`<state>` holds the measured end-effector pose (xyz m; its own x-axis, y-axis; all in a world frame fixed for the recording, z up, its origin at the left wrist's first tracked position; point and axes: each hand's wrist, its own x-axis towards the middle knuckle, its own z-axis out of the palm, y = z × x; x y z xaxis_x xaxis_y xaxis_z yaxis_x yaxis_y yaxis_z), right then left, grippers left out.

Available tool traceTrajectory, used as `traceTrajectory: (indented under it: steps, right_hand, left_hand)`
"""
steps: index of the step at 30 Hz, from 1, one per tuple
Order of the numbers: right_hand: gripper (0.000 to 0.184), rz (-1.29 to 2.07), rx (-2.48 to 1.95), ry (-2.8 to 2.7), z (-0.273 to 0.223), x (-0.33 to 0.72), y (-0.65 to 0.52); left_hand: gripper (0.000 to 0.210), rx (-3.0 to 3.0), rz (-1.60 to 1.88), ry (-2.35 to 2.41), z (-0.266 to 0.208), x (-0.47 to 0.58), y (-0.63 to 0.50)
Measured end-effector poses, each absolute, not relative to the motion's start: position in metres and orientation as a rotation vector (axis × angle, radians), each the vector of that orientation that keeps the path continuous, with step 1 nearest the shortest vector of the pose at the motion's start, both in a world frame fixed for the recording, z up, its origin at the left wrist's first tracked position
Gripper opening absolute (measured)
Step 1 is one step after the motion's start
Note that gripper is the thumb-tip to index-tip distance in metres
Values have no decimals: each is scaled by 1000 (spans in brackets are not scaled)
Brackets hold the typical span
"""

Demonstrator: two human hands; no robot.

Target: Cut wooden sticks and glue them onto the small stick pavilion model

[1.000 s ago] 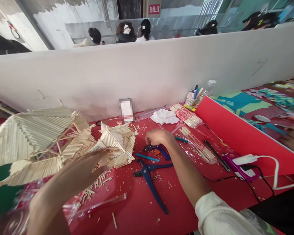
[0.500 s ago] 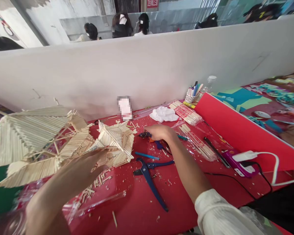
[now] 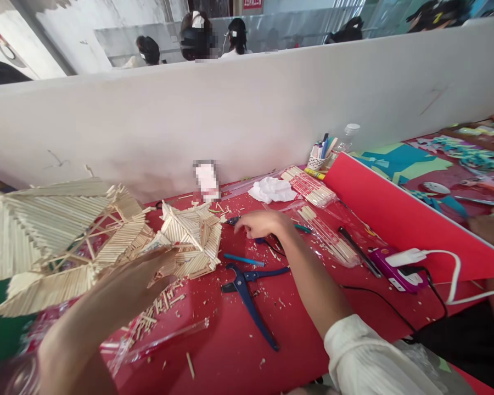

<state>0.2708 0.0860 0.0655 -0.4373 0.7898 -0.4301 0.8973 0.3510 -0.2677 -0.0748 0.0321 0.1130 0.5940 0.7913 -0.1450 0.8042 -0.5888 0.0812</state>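
Observation:
A model building of pale wooden sticks stands on the red table, its small pointed roof at the front. My left hand grips the near edge of this roof section; its fingertips are partly hidden. To the right, my right hand is above a glue gun with a dark nozzle and blue body. Its fingers bend downward, slightly apart, with nothing visible between them. A blue stick and a blue-handled cutter lie nearer to me.
Short stick offcuts lie near my left forearm. Packs of sticks, a crumpled tissue and a pen cup are at the back. A red board and purple power strip stand right. A co-worker's hand shows beyond.
My right hand has shifted a little left over the glue gun, covering its orange part, and its fingers now hang down. My left hand stays on the stick model.

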Motion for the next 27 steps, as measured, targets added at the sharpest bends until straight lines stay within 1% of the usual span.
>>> traceTrajectory:
  steps: [2,4,7,12,16,22,27]
  right_hand:
    - [53,-728,1361,2507,59,258,88]
    - [47,-731,1286,2577,53,245,91]
    - [37,-731,1244,2607,46,231,93]
    - [31,-728,1242,2666,38,221,95]
    - [29,-761,1265,2691,30,220,98]
    - [32,-935,1230,2650,19,220,103]
    - [28,-958,1293,2607,17,211,102]
  left_hand:
    - [54,2695,-116,1329,113,-76,33]
    - [52,2701,-82,1308,112,-79,35]
    - [53,2693,-54,1326,109,-82,37]
    - [51,2696,-41,1347,109,-79,40]
    - [51,2675,-34,1351,111,-76,39]
    - [52,2658,-49,1393,109,-75,35]
    - [51,2666,-57,1409,108,-74,33]
